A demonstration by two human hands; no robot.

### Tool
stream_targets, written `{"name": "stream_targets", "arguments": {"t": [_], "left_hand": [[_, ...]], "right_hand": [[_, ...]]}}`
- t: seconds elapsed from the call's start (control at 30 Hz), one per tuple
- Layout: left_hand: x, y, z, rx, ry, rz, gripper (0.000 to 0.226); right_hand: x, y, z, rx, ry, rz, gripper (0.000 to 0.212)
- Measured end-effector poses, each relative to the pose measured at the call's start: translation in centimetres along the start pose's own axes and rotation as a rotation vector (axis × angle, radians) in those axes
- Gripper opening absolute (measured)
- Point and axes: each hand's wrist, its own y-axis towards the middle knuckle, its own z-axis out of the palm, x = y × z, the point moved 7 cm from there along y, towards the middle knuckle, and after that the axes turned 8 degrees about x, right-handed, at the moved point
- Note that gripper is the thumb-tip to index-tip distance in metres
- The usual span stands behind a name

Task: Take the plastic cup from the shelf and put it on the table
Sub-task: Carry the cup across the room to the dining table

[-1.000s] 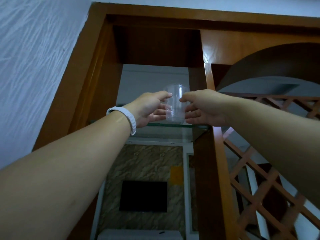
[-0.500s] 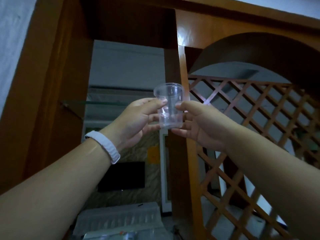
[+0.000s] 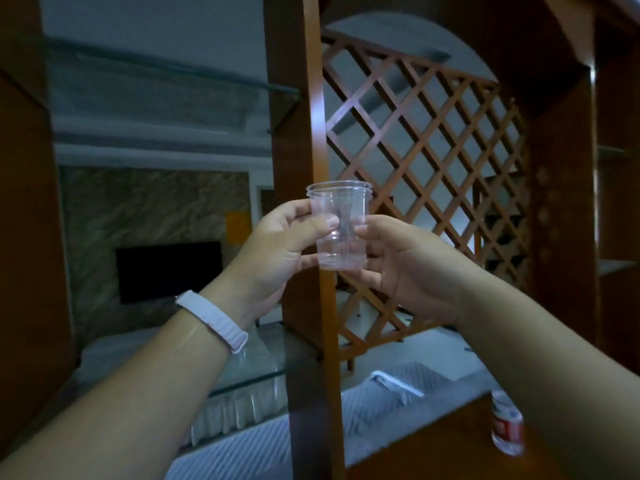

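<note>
Holding a clear plastic cup (image 3: 338, 226) upright in mid-air, both bare hands grip it from opposite sides at the middle of the view. The left hand (image 3: 277, 251) curls around the cup's left wall, thumb across the front; a white wristband (image 3: 213, 320) sits on that wrist. The right hand (image 3: 401, 261) presses thumb and fingers to the cup's right wall. The cup touches no surface.

Directly behind the cup stands an upright wooden post (image 3: 304, 133) of a shelf unit. To the right of the post is a wooden lattice panel (image 3: 426, 161) under an arch. To the left, a glass shelf (image 3: 166, 71) sits high up, well above the cup, and another glass shelf (image 3: 256, 372) lies lower down beneath the left wrist. Through the opening, a dark television (image 3: 168, 270) hangs on a marbled wall. At lower right, a small bottle with a red label (image 3: 507, 427) stands on a brown wooden table (image 3: 433, 455), partly hidden by the right forearm.
</note>
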Motion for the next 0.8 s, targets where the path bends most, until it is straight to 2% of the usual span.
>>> {"name": "stream_targets", "arguments": {"t": [0.47, 0.8], "left_hand": [[11.1, -4.7, 7.9, 0.017, -0.105, -0.108, 0.046], [17.2, -2.0, 18.8, 0.088, -0.200, -0.160, 0.045]], "right_hand": [[-9.5, -10.0, -5.3, -0.160, 0.184, 0.217, 0.036], [-11.3, -17.6, -13.8, -0.339, 0.413, 0.239, 0.044]]}}
